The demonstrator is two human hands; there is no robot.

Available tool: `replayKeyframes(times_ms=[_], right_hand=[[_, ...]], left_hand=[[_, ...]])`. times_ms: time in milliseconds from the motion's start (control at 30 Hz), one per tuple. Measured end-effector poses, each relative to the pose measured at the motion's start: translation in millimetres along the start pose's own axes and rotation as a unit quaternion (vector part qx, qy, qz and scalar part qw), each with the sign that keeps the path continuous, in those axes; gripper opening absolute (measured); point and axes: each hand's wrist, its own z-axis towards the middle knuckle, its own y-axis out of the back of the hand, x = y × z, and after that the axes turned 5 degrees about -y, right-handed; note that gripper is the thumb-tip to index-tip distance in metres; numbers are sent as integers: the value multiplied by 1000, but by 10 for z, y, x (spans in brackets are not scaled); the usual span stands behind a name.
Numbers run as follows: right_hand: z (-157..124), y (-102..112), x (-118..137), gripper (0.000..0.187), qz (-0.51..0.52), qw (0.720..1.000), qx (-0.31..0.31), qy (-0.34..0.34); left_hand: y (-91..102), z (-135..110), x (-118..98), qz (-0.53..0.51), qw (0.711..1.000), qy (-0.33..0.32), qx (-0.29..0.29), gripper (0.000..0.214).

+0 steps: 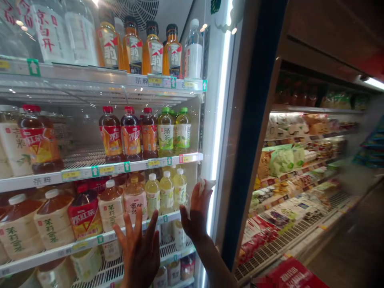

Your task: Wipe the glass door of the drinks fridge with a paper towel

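Note:
My left hand (140, 249) lies flat with its fingers spread against the glass door of a drinks fridge (90, 120), low in the middle. My right hand (196, 212) presses a crumpled white tissue or cloth (204, 186) against the same glass near the door's right edge. Behind the glass stand shelves of bottled teas: orange bottles (151, 50) on top, red-capped iced tea (121, 134) and green tea (174, 130) on the middle shelf, pale bottles (166, 190) below.
A lit strip (220, 112) and a dark blue door frame (255, 132) stand right of the hands. Beyond is an open chilled case (300, 180) with packaged food on tiers. A red package (288, 276) sits at the bottom right.

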Motion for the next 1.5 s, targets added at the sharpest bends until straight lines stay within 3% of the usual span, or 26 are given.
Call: replayKeyframes(times_ms=[200, 333, 433, 600, 767, 867, 1000, 1167, 1233, 1400, 1500], right_hand=[[-316, -7, -120, 79, 20, 999, 21, -21], [88, 15, -229, 76, 22, 996, -23, -78], [197, -17, -18, 76, 23, 994, -35, -104], [-202, -156, 475, 82, 16, 998, 21, -55], [113, -160, 544, 77, 12, 995, -30, -96], [-33, -273, 870, 79, 24, 994, -33, -99], [-409, -463, 1549, 87, 15, 1000, 22, -13], [86, -484, 2102, 87, 12, 999, 34, 35], [109, -499, 2275, 85, 11, 999, 27, 32], [-625, -661, 2814, 60, 16, 994, 31, 107], [-534, -727, 3212, 61, 20, 991, 45, 125]], left_hand=[[66, -63, 126, 10, 1000, -12, -4, 89], [147, -49, 229, 10, 1000, -5, -12, 88], [248, -25, 313, 16, 1000, -1, -13, 89], [433, -56, 547, 9, 1000, 1, -9, 87], [609, -142, 875, 24, 999, 9, -24, 88], [703, -207, 1077, 46, 999, 20, -13, 91], [848, -299, 1337, 58, 998, 20, -6, 90], [1095, -352, 1646, 84, 996, 40, 4, 87], [1202, -383, 1779, 93, 994, 49, 7, 85], [1457, -551, 2181, 110, 992, 65, 8, 83], [1604, -645, 2435, 112, 991, 72, -3, 87]])
